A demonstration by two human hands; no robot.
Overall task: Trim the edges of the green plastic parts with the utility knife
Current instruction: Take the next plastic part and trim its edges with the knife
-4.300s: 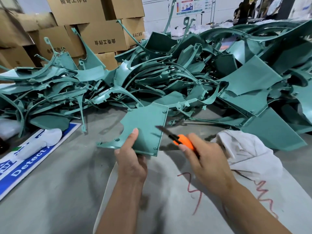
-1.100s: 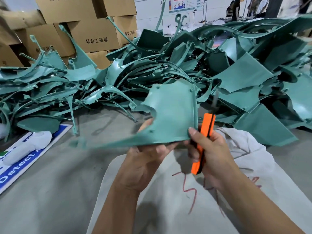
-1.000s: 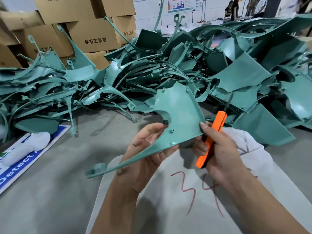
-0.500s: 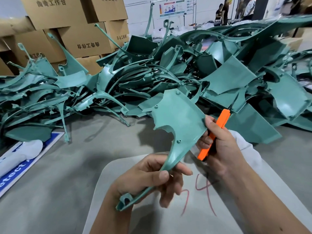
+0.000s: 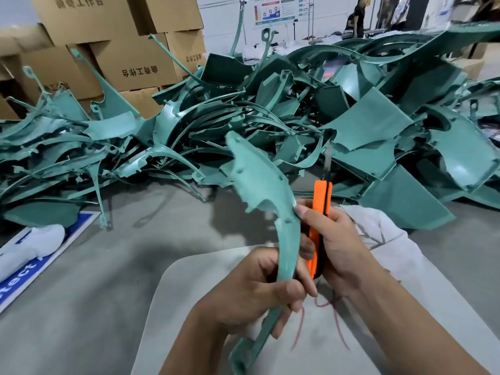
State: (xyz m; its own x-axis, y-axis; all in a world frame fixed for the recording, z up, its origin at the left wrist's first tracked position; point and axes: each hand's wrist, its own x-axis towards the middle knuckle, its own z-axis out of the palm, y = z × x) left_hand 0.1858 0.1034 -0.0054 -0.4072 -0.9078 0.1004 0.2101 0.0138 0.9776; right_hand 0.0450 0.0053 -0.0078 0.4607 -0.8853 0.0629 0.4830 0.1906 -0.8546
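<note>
Nearest, left hand (image 5: 259, 290) curled tight round the thin curved stem of a green part (image 5: 259, 185), thumb across the front, fingers wrapped behind. Stem running down past the wrist to a small lug at the bottom; broad end fanned upward and tilted, lifted off the floor. Just beside, right hand (image 5: 332, 239) clenched round an orange knife (image 5: 320, 209), handle upright, blade (image 5: 329, 161) poking up out of its top. Right index fingertip pressed against the part's edge where the stem widens; knife handle close behind that edge, contact there hard to judge. Beneath both hands, a pale sheet (image 5: 216, 307) with red scrawl, a crumpled white cloth (image 5: 378, 234) at its right corner. Off left on the grey floor (image 5: 108, 266), a blue-and-white sign (image 5: 24, 274) with a white object lying on it. Further back, a big tangled pile (image 5: 297, 117) of green parts. Beyond, stacked cardboard boxes (image 5: 130, 63), a wall poster (image 5: 281, 9), and people standing far right.
</note>
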